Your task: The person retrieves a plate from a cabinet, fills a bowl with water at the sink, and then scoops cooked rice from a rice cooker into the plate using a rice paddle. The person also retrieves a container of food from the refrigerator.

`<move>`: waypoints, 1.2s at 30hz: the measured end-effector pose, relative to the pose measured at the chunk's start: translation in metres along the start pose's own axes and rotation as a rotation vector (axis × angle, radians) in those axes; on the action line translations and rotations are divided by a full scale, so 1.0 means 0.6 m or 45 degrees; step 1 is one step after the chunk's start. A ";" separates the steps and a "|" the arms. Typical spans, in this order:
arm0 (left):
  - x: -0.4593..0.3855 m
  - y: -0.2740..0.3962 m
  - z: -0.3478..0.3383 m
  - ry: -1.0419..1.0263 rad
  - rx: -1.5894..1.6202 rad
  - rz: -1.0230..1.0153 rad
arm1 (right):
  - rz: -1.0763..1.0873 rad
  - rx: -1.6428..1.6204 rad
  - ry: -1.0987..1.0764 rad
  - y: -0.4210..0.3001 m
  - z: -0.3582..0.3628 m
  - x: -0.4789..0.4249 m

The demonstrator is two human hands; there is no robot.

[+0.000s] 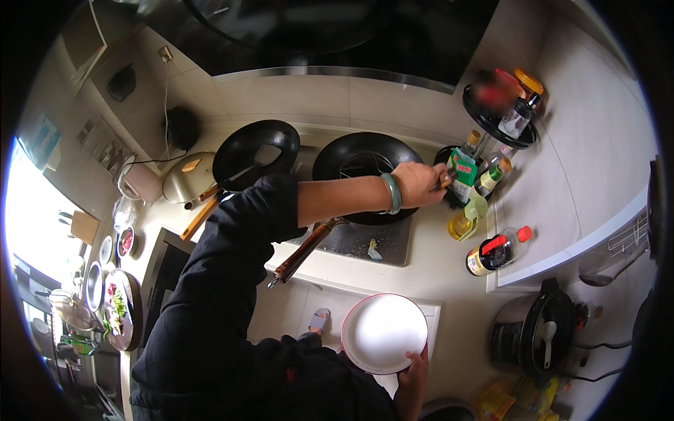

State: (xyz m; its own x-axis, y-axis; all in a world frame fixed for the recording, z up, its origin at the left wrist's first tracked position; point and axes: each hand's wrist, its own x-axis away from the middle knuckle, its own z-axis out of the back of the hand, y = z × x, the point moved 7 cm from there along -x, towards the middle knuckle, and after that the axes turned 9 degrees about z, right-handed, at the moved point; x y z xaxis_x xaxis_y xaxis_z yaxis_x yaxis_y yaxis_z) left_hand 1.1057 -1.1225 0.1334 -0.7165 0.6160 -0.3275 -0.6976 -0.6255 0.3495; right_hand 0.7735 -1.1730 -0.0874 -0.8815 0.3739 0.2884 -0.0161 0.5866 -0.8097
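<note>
My left hand (421, 184), with a jade-green bangle (392, 193) at the wrist, reaches across the black wok (363, 141) on the right burner. Its fingers are closed on a small brown item (446, 183), blurred and partly hidden. Just beyond the fingertips stands a green and white seasoning bag (463, 171), which bears writing. Low in the view, my right hand (413, 376) grips a white bowl (385, 332) with a red rim, thumb over its edge. I see nothing in the bowl, whose inside is bright with glare. The wok's wooden handle (305, 252) points towards me.
On the left, a second wok (237, 138) holds a spatula (267, 154). Beside the bag stand an oil jug (463, 225) and a sauce bottle (487, 258) with a red cap. A rack (521, 141) rises behind them. An electric cooker (513, 337) is at right; a plate of cut food (120, 331) lies far left.
</note>
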 end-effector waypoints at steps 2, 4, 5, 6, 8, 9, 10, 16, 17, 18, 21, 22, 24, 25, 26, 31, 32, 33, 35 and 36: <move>-0.008 -0.007 0.045 0.087 0.126 0.021 | 0.206 0.249 -0.128 -0.017 -0.011 0.000; -0.013 -0.015 0.091 0.138 0.253 0.051 | 0.247 0.360 -0.149 -0.032 -0.023 -0.001; -0.014 -0.020 0.113 0.145 0.317 0.076 | 0.381 0.492 -0.217 -0.046 -0.033 -0.001; -0.012 -0.025 0.136 0.178 0.375 0.083 | 0.519 0.620 -0.274 -0.060 -0.043 -0.001; -0.016 -0.026 0.168 0.230 0.432 0.037 | 1.138 1.100 -0.508 -0.098 -0.067 0.021; -0.021 -0.021 0.181 0.259 0.435 0.011 | 1.135 1.103 -0.470 -0.103 -0.056 0.017; -0.022 -0.021 0.196 0.231 0.502 -0.016 | 1.136 1.088 -0.450 -0.107 -0.047 0.014; 0.070 -0.048 0.317 0.340 0.201 -0.116 | 0.497 0.589 -0.311 -0.154 -0.088 -0.055; 0.086 -0.058 0.327 0.327 0.147 -0.125 | 0.721 0.872 -0.387 -0.162 -0.090 -0.064; 0.105 -0.072 0.336 0.319 0.056 -0.112 | 0.966 1.149 -0.410 -0.170 -0.092 -0.068; 0.178 -0.117 0.367 0.261 -0.194 0.032 | -0.141 -0.356 -0.020 -0.096 -0.098 -0.182; 0.211 -0.132 0.380 0.341 -0.276 -0.067 | -0.132 -0.338 -0.036 -0.099 -0.123 -0.201; 0.250 -0.164 0.372 0.196 -0.368 0.036 | -0.118 -0.298 -0.084 -0.106 -0.188 -0.243; 0.265 -0.176 0.367 0.188 -0.438 0.005 | -0.102 -0.287 -0.121 -0.108 -0.204 -0.268; 0.281 -0.189 0.361 0.213 -0.410 -0.051 | -0.104 -0.283 -0.136 -0.105 -0.221 -0.291; 0.364 -0.285 0.334 0.169 -0.495 -0.052 | -0.194 -0.199 -0.084 -0.063 -0.294 -0.396; 0.378 -0.299 0.338 0.141 -0.495 -0.023 | -0.188 -0.213 -0.132 -0.054 -0.313 -0.413; 0.397 -0.311 0.337 0.106 -0.485 0.009 | -0.188 -0.221 -0.172 -0.047 -0.327 -0.420; 0.431 -0.342 0.340 0.085 -0.461 0.101 | 0.775 0.934 -0.571 -0.082 -0.411 -0.347; 0.436 -0.354 0.337 0.100 -0.459 0.088 | 0.796 1.060 -0.517 -0.089 -0.416 -0.359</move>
State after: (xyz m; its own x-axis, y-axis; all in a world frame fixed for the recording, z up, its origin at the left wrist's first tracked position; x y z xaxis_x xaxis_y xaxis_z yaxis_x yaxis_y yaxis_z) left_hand 1.0681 -0.7316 0.1512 -0.7511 0.5364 -0.3849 -0.5963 -0.8014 0.0467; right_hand 1.0818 -1.1055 0.0214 -0.9315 0.0832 -0.3542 0.3069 -0.3433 -0.8877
